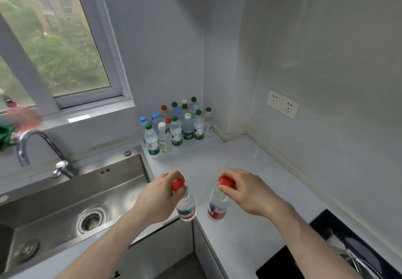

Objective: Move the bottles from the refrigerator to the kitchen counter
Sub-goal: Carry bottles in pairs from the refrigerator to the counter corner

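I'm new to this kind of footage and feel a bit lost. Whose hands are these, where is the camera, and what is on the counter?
There is no machine here: a person wears one wide-angle camera on the head, looking down at their own bare arms. The left hand grips the red cap of a clear bottle, and the right hand grips the red cap of a second bottle. Both bottles are upright near the front edge of the white counter. In the back corner stands a cluster of bottles with green, blue, red and white caps. A steel sink with a tap lies to the left.
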The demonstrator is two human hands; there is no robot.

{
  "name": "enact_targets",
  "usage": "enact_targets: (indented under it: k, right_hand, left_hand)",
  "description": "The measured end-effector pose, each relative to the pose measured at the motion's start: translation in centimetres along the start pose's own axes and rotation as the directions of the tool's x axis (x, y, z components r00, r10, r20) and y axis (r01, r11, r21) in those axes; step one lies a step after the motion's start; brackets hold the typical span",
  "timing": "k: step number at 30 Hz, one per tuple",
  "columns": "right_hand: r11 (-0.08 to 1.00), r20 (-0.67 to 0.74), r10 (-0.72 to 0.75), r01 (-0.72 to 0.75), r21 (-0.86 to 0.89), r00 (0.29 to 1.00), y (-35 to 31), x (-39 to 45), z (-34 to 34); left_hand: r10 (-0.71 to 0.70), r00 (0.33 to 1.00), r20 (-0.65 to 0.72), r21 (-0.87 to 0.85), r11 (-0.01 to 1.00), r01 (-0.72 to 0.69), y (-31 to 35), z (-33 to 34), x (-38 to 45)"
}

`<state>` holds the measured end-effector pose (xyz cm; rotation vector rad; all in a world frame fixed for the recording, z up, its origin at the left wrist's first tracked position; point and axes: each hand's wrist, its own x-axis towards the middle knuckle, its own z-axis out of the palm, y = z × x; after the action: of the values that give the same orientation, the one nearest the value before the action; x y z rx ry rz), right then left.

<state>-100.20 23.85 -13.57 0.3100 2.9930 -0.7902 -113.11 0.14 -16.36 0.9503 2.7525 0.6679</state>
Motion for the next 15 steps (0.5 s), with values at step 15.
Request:
enact_targets:
  k: [15]
  right_hand:
    - [0.999,0.021,0.023,-0.024,0.022,1.0,0.4,13.9,1.2]
  left_hand:
    - [-0.007,0.997,0.072,0.035,0.999,0.004,-7.1,-2.2,11.3]
